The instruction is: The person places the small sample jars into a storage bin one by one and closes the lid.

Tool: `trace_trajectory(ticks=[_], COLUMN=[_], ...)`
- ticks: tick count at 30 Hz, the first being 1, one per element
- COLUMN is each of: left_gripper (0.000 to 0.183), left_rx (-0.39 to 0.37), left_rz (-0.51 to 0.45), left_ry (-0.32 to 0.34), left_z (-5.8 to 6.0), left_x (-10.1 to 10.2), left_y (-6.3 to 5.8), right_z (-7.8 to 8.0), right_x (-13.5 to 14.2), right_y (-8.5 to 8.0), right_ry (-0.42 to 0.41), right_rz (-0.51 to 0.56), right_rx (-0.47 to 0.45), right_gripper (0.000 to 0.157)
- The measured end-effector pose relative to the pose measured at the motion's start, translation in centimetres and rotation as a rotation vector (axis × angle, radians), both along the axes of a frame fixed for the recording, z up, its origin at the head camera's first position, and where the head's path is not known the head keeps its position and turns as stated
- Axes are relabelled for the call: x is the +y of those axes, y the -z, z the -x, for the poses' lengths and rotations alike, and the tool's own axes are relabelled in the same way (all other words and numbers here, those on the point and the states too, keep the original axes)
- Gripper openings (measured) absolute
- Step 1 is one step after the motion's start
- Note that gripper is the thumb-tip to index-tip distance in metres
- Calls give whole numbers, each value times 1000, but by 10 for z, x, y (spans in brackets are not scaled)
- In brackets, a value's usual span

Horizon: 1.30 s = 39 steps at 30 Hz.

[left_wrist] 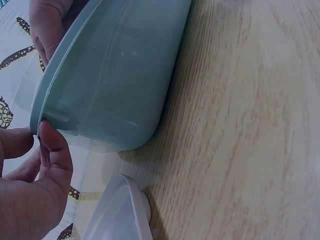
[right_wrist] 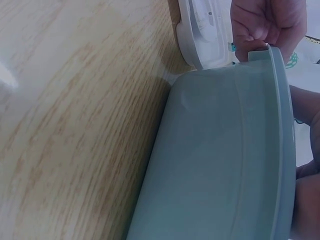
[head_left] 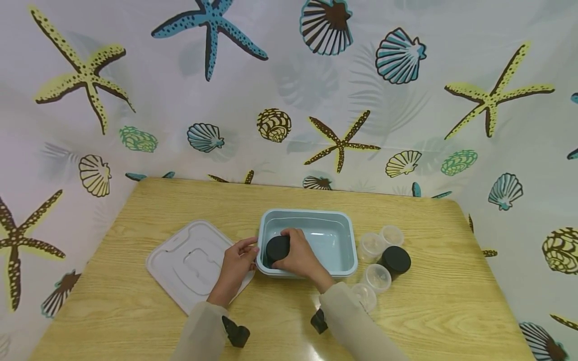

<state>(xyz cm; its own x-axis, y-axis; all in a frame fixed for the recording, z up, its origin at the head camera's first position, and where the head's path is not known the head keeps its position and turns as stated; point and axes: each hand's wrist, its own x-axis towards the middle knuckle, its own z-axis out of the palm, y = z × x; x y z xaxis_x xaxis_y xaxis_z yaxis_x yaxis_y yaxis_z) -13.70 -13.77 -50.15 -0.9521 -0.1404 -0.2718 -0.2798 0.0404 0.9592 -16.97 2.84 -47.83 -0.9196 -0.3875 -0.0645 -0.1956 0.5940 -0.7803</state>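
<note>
A light blue plastic tub point(head_left: 325, 250) stands on the wooden table. In its left end, my right hand point(head_left: 299, 253) grips a round black-lidded container point(head_left: 277, 248) from the right side, thumb near and fingers far. My left hand point(head_left: 238, 263) pinches the tub's left rim between thumb and fingers, as the left wrist view shows with the hand point(left_wrist: 40, 170) at the rim's corner. In the right wrist view the tub's outer wall point(right_wrist: 210, 150) hides most of my right hand point(right_wrist: 307, 200) and what it holds.
A whitish lid point(head_left: 194, 263) lies left of the tub, partly under my left forearm. To the right stand another black-lidded container point(head_left: 396, 259) and several clear small cups point(head_left: 377, 278). A patterned sea-print cloth point(head_left: 289, 95) hangs behind the table point(head_left: 433, 301).
</note>
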Motion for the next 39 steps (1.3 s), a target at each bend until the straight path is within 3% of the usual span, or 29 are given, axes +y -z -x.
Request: trace_trajectory(ticks=[39], left_gripper=[36], left_rx=[-25], left_rz=[-11], left_ry=[7], left_z=[3], left_x=[-1], left_y=[-3], right_z=[-5], right_x=[9], right_y=[-10], right_ry=[6], right_rz=[40], right_rx=[17], right_gripper=[71])
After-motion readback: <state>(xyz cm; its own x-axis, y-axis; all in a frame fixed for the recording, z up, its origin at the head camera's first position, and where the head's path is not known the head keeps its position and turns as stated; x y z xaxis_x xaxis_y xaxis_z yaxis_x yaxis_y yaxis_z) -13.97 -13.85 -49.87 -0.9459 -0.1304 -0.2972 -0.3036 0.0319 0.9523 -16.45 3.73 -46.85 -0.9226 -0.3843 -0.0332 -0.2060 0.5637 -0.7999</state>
